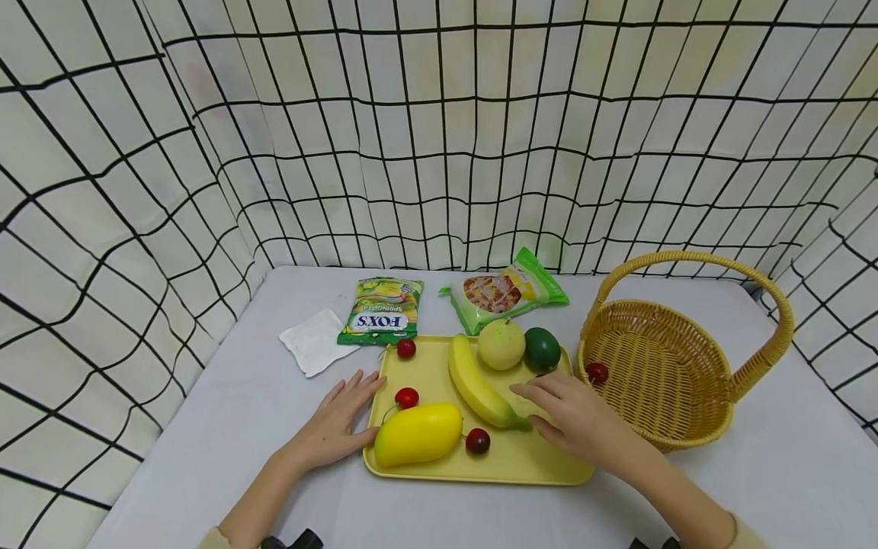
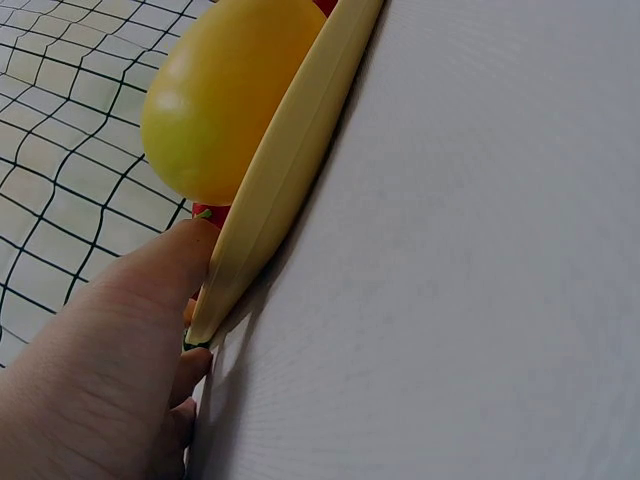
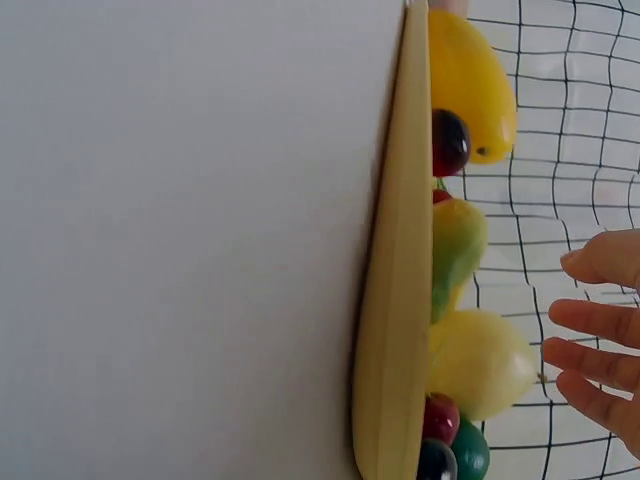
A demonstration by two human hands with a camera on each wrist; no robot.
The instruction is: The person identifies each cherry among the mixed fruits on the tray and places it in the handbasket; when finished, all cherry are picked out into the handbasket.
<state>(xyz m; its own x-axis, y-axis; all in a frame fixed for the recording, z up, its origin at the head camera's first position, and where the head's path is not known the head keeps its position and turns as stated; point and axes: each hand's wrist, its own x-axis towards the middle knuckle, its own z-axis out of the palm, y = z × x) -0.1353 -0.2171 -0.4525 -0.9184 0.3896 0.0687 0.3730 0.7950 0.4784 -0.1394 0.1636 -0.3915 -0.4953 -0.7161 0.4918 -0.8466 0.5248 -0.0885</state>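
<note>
A yellow tray (image 1: pixel 521 459) carries a mango (image 1: pixel 418 435), a banana (image 1: pixel 483 393), a pale yellow pear (image 1: pixel 501 345), a dark green fruit (image 1: pixel 543 350) and several cherries (image 1: pixel 477 441). My left hand (image 1: pixel 332 427) rests at the tray's left edge, fingers stretched along it; in the left wrist view the thumb (image 2: pixel 185 250) lies at the rim. Over the tray's right part hovers my right hand (image 1: pixel 572 415), fingers extended near the banana's stem end and holding nothing. Behind that hand, more cherries (image 3: pixel 440 418) show beside the pear in the right wrist view.
Right of the tray stands a wicker basket (image 1: pixel 658 415) with a tall handle and dark red cherries (image 1: pixel 597 372) inside. Behind the tray lie a green candy bag (image 1: pixel 381 311), a second snack bag (image 1: pixel 497 293) and a white packet (image 1: pixel 317 341). Black netting (image 1: pixel 439 152) surrounds the table.
</note>
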